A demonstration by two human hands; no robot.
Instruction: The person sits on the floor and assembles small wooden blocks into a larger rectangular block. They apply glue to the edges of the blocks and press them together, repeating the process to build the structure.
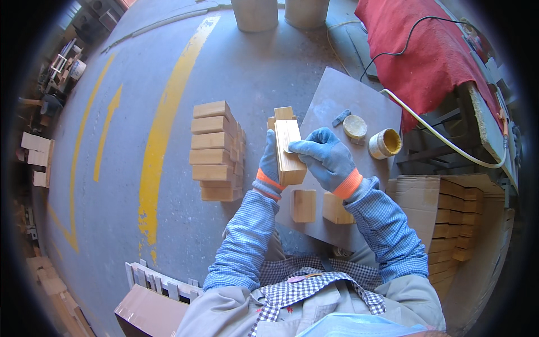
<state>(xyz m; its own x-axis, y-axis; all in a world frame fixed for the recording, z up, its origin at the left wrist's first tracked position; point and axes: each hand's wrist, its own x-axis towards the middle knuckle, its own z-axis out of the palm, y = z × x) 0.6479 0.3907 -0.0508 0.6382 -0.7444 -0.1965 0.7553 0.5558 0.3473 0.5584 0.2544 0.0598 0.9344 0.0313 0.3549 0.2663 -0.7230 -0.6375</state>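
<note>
My left hand, in a grey-blue glove with an orange cuff, is closed around a pale wooden block held up in front of me. On the block's upper face rest the pinched fingers of my gloved right hand. Whatever sits between those fingertips is too small to make out. Below the hands, two more wooden blocks stand on a grey board. On the same board are an open can with yellowish-brown residue, a round lid and a small blue-grey piece.
Left of my hands rises a stack of wooden blocks on the floor. At right, an open carton holds several rows of blocks. A red cloth covers a bench, with a pale hose hanging down. Two buckets stand ahead.
</note>
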